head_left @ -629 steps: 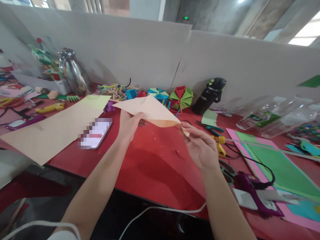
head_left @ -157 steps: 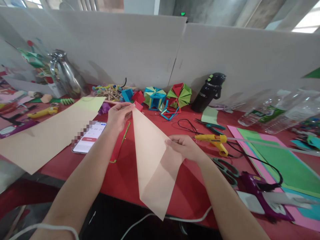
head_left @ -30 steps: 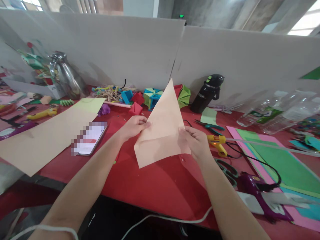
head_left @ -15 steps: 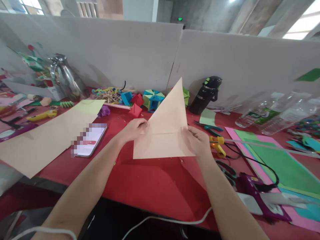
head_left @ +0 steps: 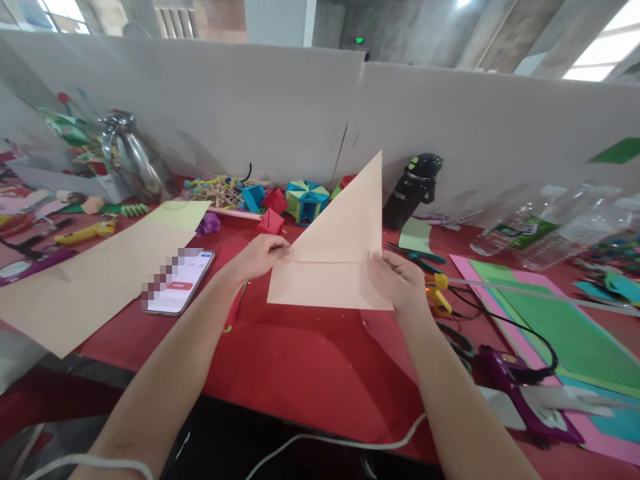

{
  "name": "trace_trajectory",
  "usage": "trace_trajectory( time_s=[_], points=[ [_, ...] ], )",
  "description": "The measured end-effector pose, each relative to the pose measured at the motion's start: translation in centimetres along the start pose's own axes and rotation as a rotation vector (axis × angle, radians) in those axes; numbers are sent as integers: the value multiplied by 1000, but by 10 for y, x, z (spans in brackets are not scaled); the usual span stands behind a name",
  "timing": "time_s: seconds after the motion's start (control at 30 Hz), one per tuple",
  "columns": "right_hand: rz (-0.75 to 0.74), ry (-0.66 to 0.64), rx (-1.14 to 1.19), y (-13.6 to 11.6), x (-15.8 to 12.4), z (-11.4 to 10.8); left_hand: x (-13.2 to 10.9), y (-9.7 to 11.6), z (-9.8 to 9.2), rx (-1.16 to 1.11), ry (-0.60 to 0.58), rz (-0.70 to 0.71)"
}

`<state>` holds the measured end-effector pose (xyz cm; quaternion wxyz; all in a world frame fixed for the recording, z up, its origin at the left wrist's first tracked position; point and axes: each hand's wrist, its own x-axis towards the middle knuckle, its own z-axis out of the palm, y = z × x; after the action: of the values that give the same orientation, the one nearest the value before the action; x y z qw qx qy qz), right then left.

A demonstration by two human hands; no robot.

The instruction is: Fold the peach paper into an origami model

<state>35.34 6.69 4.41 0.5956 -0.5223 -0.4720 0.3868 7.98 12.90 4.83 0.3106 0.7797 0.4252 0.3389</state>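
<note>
Between my hands is a sheet of cream paper [head_left: 335, 233], raised above the red table and facing me. Its upper part forms a triangle with the tip pointing up, and a crease or folded edge runs across it above a rectangular lower strip. My left hand [head_left: 263, 257] pinches the left edge near that crease. At the right edge my right hand [head_left: 400, 277] grips the sheet, thumb on the near face and fingers behind. Left of my left forearm lies a phone [head_left: 187, 283] with a lit screen.
A larger cream sheet [head_left: 100, 280] covers the table at left. Folded paper pieces [head_left: 307, 200] and small sticks [head_left: 220, 193] lie by the partition. At right are a black bottle [head_left: 413, 190], a yellow glue gun [head_left: 440, 293], scissors [head_left: 457, 340], a purple device [head_left: 525, 393] and coloured paper [head_left: 560, 320].
The paper's top tip has swung to the right, and its lower edge has risen slightly. Both hands keep their grip, the right one shifting a little to the right.
</note>
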Motion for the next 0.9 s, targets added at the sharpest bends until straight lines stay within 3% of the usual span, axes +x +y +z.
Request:
trace_trajectory(
  time_s=[0.17,0.33,0.4,0.63,0.8,0.9],
  points=[
    [-18,-19,-27,2,1,-1,-1,-4,-2,38,-46,3],
    [48,-81,9,1,1,-3,-5,-8,-8,-82,-305,-58],
    [82,-115,-6,0,0,-2,-6,-8,-8,-143,-341,-70],
    [149,-192,-19,-1,-3,2,-1,-4,7,-262,-195,-97],
    [139,-172,-26,1,-4,5,4,-7,16,-22,15,-28],
    [134,-161,-19,2,-5,6,5,-11,21,35,-9,-21]
  ],
)
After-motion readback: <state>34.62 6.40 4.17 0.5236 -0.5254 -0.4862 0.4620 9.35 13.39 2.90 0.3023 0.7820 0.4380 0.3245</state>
